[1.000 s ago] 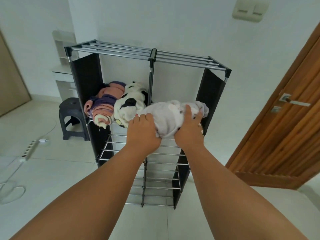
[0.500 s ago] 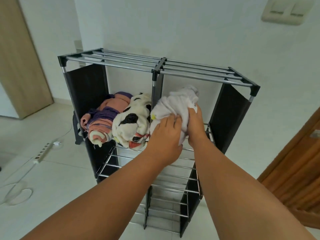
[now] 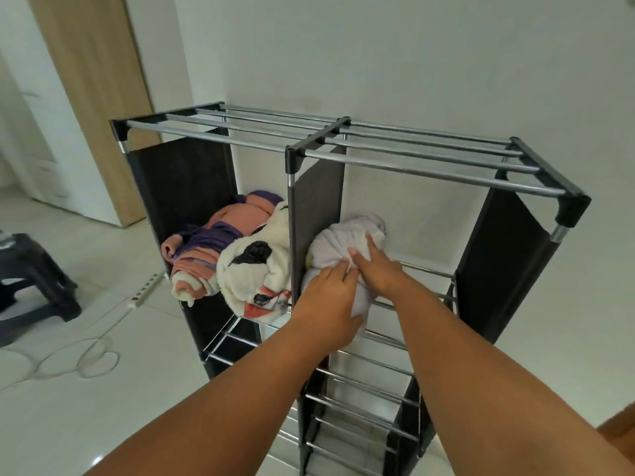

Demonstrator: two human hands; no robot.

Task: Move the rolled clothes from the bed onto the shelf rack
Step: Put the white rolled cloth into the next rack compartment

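Note:
A black shelf rack (image 3: 412, 163) with silver bars stands against the white wall. A white rolled garment (image 3: 338, 242) lies on the upper shelf of its right compartment, against the middle divider. My left hand (image 3: 324, 304) presses flat on the roll's near end. My right hand (image 3: 376, 269) rests on its top with fingers stretched forward. In the left compartment lie a pink and purple roll (image 3: 209, 249) and a cream roll with black patches (image 3: 254, 273).
Lower shelf bars (image 3: 364, 400) run below the hands. A dark stool (image 3: 31, 280) stands on the tiled floor at the left, with a power strip (image 3: 144, 290) and a looped white cable (image 3: 82, 359) near it. A wooden door edge (image 3: 92, 97) is behind.
Both hands carried the white roll forward into the right compartment and set it on the shelf. The fingers have flattened on top of it. The view moved closer.

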